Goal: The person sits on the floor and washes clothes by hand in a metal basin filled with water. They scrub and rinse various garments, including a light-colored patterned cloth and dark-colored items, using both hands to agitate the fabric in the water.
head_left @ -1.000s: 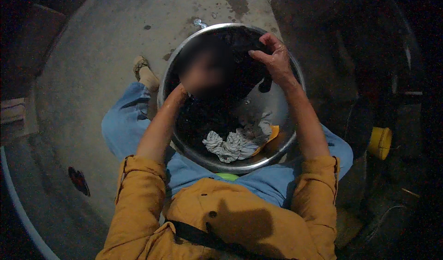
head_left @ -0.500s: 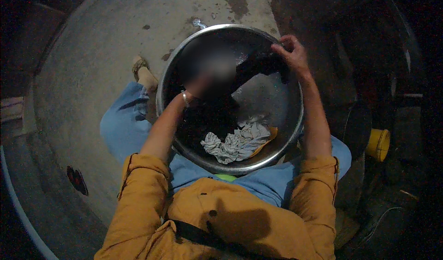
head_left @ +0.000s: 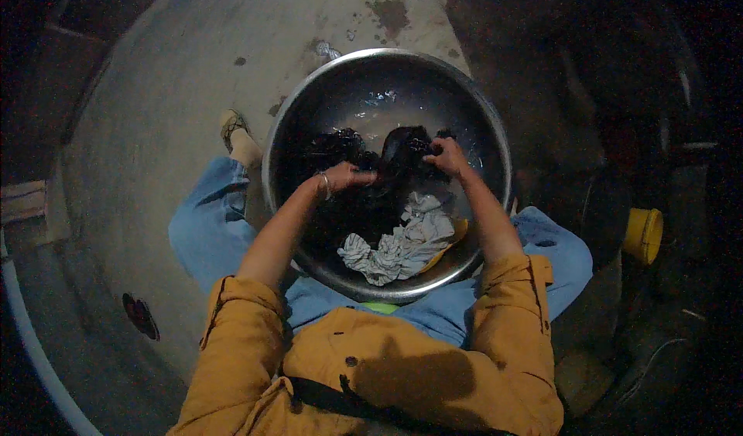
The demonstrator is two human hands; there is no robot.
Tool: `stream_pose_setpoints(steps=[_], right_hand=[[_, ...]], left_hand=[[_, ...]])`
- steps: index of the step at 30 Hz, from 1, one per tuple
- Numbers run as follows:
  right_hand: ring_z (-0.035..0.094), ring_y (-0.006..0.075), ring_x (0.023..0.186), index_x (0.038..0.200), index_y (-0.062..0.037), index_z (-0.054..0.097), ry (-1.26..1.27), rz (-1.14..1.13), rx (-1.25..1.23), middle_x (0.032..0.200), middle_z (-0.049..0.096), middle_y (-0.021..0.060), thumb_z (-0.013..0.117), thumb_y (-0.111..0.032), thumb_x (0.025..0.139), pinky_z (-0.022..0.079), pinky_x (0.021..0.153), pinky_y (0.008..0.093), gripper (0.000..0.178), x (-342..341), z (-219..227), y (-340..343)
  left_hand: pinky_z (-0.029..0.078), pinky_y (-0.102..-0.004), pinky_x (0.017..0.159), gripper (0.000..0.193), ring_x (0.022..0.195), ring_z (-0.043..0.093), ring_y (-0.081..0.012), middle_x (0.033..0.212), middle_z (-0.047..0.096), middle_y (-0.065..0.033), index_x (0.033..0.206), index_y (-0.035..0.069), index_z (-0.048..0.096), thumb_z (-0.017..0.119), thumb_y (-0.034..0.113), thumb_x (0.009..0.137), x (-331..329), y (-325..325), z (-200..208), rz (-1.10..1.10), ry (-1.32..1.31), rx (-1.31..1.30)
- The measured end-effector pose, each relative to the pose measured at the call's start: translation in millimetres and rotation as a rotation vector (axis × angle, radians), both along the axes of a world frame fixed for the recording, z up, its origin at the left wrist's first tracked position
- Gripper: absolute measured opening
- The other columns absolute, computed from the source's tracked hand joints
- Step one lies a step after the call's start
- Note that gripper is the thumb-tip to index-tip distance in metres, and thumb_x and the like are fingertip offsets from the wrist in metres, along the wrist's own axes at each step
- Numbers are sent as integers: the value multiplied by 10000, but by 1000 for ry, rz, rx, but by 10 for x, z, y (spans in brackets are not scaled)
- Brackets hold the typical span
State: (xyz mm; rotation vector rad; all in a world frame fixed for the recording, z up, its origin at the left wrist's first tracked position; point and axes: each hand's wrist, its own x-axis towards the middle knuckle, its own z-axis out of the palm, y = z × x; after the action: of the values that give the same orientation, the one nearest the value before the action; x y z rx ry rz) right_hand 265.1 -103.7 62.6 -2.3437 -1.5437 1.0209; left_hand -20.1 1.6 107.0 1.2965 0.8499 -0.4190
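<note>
A round metal basin (head_left: 501, 138) with a shiny rim sits between my legs, with wet cloth and some water inside. My left hand (head_left: 347, 177), a pale bracelet at its wrist, is closed on a black, wet garment (head_left: 404, 148) in the middle of the basin. On the same garment's right end, my right hand (head_left: 449, 158) pinches the fabric with thumb and fingers. A crumpled pale striped cloth (head_left: 398, 248) lies against the near wall, and a bit of orange-yellow cloth (head_left: 453, 242) shows beside it. The dark fabric's outline is hard to make out.
Grey concrete floor (head_left: 186, 87) with wet patches spreads to the left and beyond the basin. A yellow container (head_left: 643, 235) stands at the right among dark shapes. A dark red object (head_left: 140, 317) lies on the floor at lower left.
My right hand has come down from the basin's far right rim toward the middle. The black garment, stretched toward that rim before, is now bunched between my hands.
</note>
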Motion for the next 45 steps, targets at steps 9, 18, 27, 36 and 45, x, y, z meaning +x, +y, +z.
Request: stream_pose_setpoints(steps=[9, 18, 27, 36, 45], right_hand=[[545, 153, 717, 769, -30, 552, 314, -295, 640, 732, 571, 45, 637, -151, 682, 427, 666, 273, 172, 399, 508, 358], [533, 105, 700, 795, -38, 556, 405, -359, 1049, 752, 573, 20, 578, -62, 705, 433, 665, 242, 95, -249, 1673, 784], [539, 224, 816, 885, -42, 571, -64, -145, 38, 807, 563, 122, 568, -222, 751, 430, 730, 311, 225, 542, 465, 168], [561, 193, 767, 900, -16, 600, 151, -186, 276, 806, 608, 132, 605, -289, 742, 426, 699, 327, 316, 206, -579, 86], [557, 323, 860, 902, 32, 590, -170, -502, 441, 898, 590, 203, 616, -383, 687, 430, 755, 363, 468, 662, 82, 222]], left_hand=[[365, -367, 899, 768, 1059, 454, -340, 1146, 465, -210, 1140, 4, 420, 757, 359, 547, -2, 299, 236, -112, -96, 781], [357, -353, 900, 882, 1035, 469, -327, 1118, 477, -224, 1171, -49, 380, 719, 473, 546, 567, -279, -287, 108, -19, 672], [413, -308, 786, 653, 872, 528, -216, 971, 553, -120, 1084, 7, 492, 697, 413, 615, 63, 75, 378, 482, 0, 61], [454, -264, 707, 484, 804, 545, -124, 913, 578, -39, 1189, 129, 455, 533, 98, 712, -3, 173, -234, -46, -207, 150], [422, -284, 807, 406, 918, 540, -171, 1014, 587, -61, 1060, 67, 547, 591, 99, 657, -781, 976, -384, -214, -186, 476]])
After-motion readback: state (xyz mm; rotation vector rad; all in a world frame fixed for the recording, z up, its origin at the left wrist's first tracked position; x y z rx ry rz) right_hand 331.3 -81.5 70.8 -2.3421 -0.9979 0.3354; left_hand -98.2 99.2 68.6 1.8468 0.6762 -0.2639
